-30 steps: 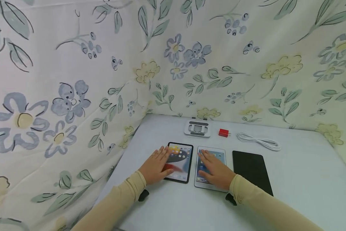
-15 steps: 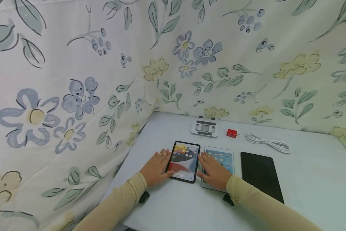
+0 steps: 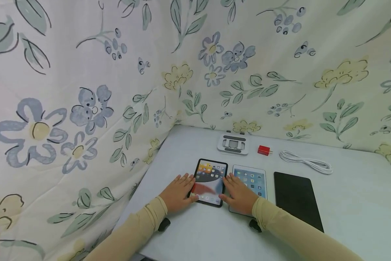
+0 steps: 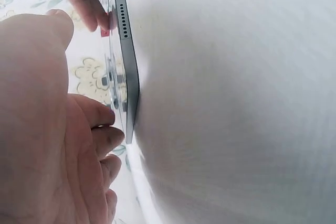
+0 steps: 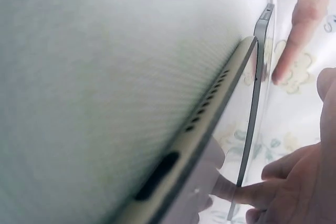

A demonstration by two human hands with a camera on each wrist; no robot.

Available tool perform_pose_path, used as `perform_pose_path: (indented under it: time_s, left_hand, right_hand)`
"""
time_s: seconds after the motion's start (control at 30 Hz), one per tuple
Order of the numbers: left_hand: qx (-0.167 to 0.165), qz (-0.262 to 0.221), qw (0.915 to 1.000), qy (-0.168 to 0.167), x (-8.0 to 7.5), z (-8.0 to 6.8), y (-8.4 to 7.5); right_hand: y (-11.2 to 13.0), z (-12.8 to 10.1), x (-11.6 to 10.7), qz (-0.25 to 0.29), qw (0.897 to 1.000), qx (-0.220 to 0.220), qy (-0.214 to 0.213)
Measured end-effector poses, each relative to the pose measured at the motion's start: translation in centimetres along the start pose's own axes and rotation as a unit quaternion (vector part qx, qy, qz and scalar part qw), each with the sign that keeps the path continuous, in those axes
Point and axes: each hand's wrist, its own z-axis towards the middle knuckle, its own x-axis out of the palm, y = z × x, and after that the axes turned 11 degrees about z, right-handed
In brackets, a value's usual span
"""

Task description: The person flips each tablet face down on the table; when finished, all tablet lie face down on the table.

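Note:
A tablet with a black border [image 3: 211,181] lies flat with its home screen lit. My left hand [image 3: 178,194] rests at its left side, fingers straight and thumb at the lower left corner. From the other side, my right hand [image 3: 241,195] reaches over a white-bordered tablet [image 3: 255,181], fingertips at the black-bordered tablet's right edge. The right palm hides the white tablet's lower left part. The left wrist view shows fingertips [image 4: 113,137] right at the black-bordered tablet's grey side [image 4: 131,72]. In the right wrist view, the white tablet's edge [image 5: 194,129] runs below the right hand.
A dark slab like a switched-off tablet [image 3: 296,195] lies right of the white one, partly behind the right sleeve. Farther back are a white folding stand [image 3: 233,144], a red plug charger [image 3: 264,150] and a bundled white cable [image 3: 306,162]. Floral cloth [image 3: 123,69] encloses the white table [image 3: 208,235].
The left hand has slid off the black-bordered screen to its left edge. The right hand has shifted left across the white tablet to the black-bordered one's right edge. The head view has turned slightly.

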Motion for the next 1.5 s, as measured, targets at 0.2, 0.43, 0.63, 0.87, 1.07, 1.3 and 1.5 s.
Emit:
perform_pose_path:
  time_s: [0.2, 0.43, 0.63, 0.87, 1.07, 1.3, 1.5]
  left_hand:
    - [-0.002, -0.01, 0.9999, 0.012, -0.3, 0.1, -0.2]
    - [-0.008, -0.009, 0.9998, 0.019, -0.3, 0.4, -0.3]
    - [0.0, -0.013, 0.9996, 0.024, -0.5, 0.5, -0.3]
    - [0.002, -0.014, 0.9996, 0.023, -0.3, 0.7, -0.3]
    - [-0.012, -0.017, 0.9996, 0.019, -0.4, 1.2, -0.3]
    - [-0.001, -0.049, 0.9987, 0.016, -1.4, 2.3, -0.7]
    - [0.025, -0.127, 0.9915, 0.012, -2.1, 3.4, -2.1]
  right_hand:
    - [0.0, 0.3, 0.2, -0.019, 1.0, 0.017, -0.005]
    - [0.1, 0.7, 0.4, 0.022, 0.999, 0.041, 0.012]
    - [0.5, 0.6, 0.1, 0.125, 0.988, 0.085, 0.032]
    - [1.0, 0.4, -0.3, 0.255, 0.962, 0.098, 0.002]
    - [1.5, 0.0, -1.1, 0.288, 0.954, 0.077, -0.024]
    - [2.2, -0.7, -2.4, 0.302, 0.951, 0.015, -0.062]
    - [3.0, -1.4, -3.5, 0.31, 0.945, -0.014, -0.102]
